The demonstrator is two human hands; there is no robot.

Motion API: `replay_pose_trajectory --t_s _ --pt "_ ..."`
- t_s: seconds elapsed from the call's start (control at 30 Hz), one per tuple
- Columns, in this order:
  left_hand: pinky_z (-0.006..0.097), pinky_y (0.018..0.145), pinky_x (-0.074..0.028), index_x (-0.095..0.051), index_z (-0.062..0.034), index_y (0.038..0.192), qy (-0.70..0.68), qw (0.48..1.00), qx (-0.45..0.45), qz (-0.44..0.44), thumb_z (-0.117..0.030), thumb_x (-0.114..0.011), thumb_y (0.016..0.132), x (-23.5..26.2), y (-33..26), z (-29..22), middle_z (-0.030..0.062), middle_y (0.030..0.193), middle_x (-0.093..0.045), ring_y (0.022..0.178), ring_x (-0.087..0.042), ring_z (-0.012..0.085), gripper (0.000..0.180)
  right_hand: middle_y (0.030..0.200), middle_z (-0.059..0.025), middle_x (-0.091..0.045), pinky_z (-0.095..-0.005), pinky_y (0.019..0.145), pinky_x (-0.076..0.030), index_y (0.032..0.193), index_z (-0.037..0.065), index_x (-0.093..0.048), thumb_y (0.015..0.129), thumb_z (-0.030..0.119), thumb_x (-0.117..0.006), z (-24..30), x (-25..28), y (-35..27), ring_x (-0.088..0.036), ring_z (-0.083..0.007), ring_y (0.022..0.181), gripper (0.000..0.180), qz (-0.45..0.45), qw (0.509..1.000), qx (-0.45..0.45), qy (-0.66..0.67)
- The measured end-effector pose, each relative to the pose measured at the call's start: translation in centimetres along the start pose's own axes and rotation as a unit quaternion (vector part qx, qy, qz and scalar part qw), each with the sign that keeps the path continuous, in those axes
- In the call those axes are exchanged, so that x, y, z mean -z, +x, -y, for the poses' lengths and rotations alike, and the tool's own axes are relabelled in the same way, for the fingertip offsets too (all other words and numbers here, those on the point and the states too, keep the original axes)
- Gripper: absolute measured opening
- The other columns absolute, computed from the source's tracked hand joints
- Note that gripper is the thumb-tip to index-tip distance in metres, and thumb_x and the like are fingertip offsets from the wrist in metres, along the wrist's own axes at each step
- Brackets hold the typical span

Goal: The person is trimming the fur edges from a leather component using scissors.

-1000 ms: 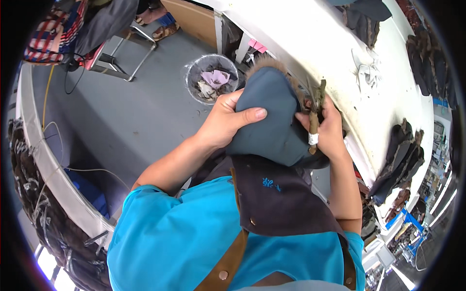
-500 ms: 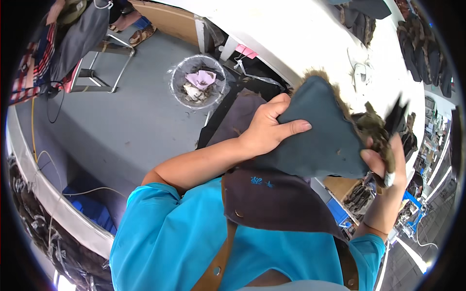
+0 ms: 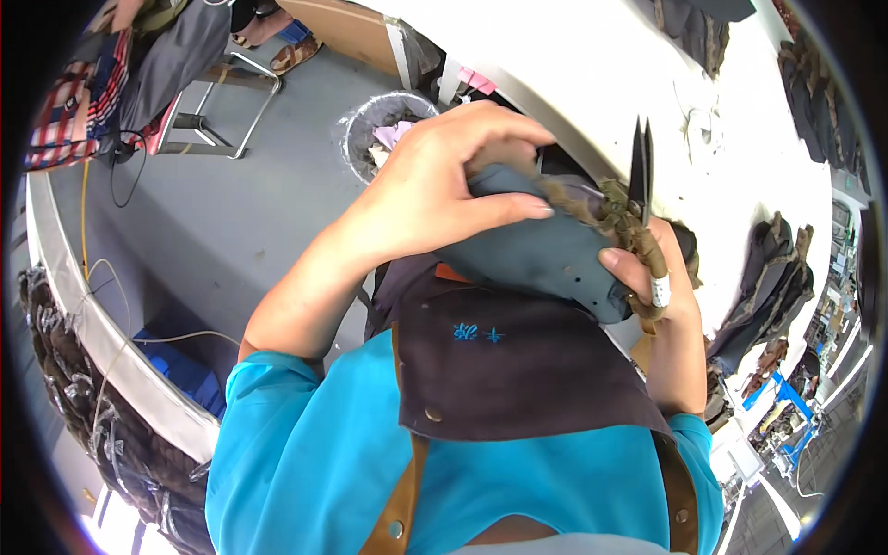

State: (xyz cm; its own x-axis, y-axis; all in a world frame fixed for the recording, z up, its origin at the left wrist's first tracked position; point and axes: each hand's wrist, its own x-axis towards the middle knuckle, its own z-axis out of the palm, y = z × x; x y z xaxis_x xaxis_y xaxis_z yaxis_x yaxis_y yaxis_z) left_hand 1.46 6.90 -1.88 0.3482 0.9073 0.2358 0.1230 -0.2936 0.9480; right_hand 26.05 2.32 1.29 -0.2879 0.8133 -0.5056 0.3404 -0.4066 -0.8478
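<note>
Up near the chest, in the head view, the person holds one grey-blue fabric piece (image 3: 541, 254), something like a felt cap or slipper with a shaggy brown fur trim (image 3: 622, 220) along its far edge. Its long axis runs from upper left down to lower right, with the rounded end pointing down toward the right hand. The fabric looks smooth and matte, with a few tiny holes near that end.

The left hand (image 3: 442, 190) is clamped over the top of the piece, fingers curled around the upper edge and thumb laid flat across the fabric. The right hand (image 3: 652, 277) grips the lower end, thumb pressed on the cloth, and also holds one pair of dark scissors (image 3: 640, 162), blades closed together and pointing straight up. One finger there wears a white tape band.

Under the hands hangs a dark brown apron (image 3: 518, 370) with tan straps over a turquoise shirt. One mesh waste bin (image 3: 365, 129) full of scraps sits on the grey floor, beside the white worktable (image 3: 592, 83).
</note>
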Motion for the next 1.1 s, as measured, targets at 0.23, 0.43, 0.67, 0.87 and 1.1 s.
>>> replay_pose_trajectory --t_s 0.23,0.43,0.67,0.87,1.1 --pt "0.018 0.06 -0.041 -0.061 -0.0005 0.083 -0.196 0.971 0.088 0.109 -0.006 -0.064 0.083 -4.7 -3.7 -1.5 0.0006 0.076 -0.061 0.066 -0.053 0.0041 0.006 0.076 0.0031 -0.051 -0.0199 0.061 -0.036 0.086 0.003 -0.054 0.076 0.008 -0.065 -3.7 0.6 -4.3 -0.043 -0.0042 0.07 0.016 0.073 0.997 0.01 0.039" --pt "0.018 0.063 -0.042 -0.057 -0.0029 0.096 -0.4 0.846 0.337 0.106 -0.014 -0.061 0.087 -9.1 -8.1 -2.2 -0.0015 0.084 -0.059 0.072 -0.052 0.0025 0.014 0.073 0.0041 -0.05 -0.0184 0.056 -0.033 0.082 0.004 -0.052 0.076 0.004 -0.065 -7.9 -0.6 -9.1 -0.041 -0.0023 0.065 0.014 0.091 0.989 -0.023 0.11" --pt "0.028 0.08 -0.044 -0.059 0.0008 0.103 -0.158 0.964 0.138 0.161 -0.019 -0.075 0.072 -7.1 -10.7 -4.2 0.008 0.093 -0.063 0.09 -0.058 0.0161 0.04 0.077 0.0025 -0.05 -0.0201 0.061 -0.036 0.081 0.004 -0.052 0.074 0.002 -0.063 -9.9 -1.0 -11.5 -0.042 -0.0049 0.069 0.014 0.045 0.991 0.034 0.12" --pt "0.03 0.076 -0.045 -0.062 0.0008 0.091 -0.06 0.987 0.022 0.145 -0.011 -0.076 0.066 -8.4 -10.3 -5.4 0.0106 0.094 -0.064 0.088 -0.059 0.0187 0.03 0.077 0.0021 -0.05 -0.0201 0.062 -0.037 0.082 0.004 -0.052 0.073 0.004 -0.063 -9.4 -1.3 -11.7 -0.042 -0.005 0.07 0.015 0.036 0.994 0.044 0.093" --pt "0.027 0.068 -0.044 -0.061 0.0007 0.087 -0.129 0.967 0.075 0.206 -0.006 -0.068 0.074 -7.9 -9.1 -5.8 0.0067 0.089 -0.064 0.075 -0.056 0.0125 0.016 0.08 -0.0008 -0.054 -0.0202 0.065 -0.039 0.092 0.002 -0.053 0.071 0.013 -0.067 -6.2 -2.5 -11.9 -0.049 -0.0073 0.072 0.028 -0.005 0.981 0.024 0.191"
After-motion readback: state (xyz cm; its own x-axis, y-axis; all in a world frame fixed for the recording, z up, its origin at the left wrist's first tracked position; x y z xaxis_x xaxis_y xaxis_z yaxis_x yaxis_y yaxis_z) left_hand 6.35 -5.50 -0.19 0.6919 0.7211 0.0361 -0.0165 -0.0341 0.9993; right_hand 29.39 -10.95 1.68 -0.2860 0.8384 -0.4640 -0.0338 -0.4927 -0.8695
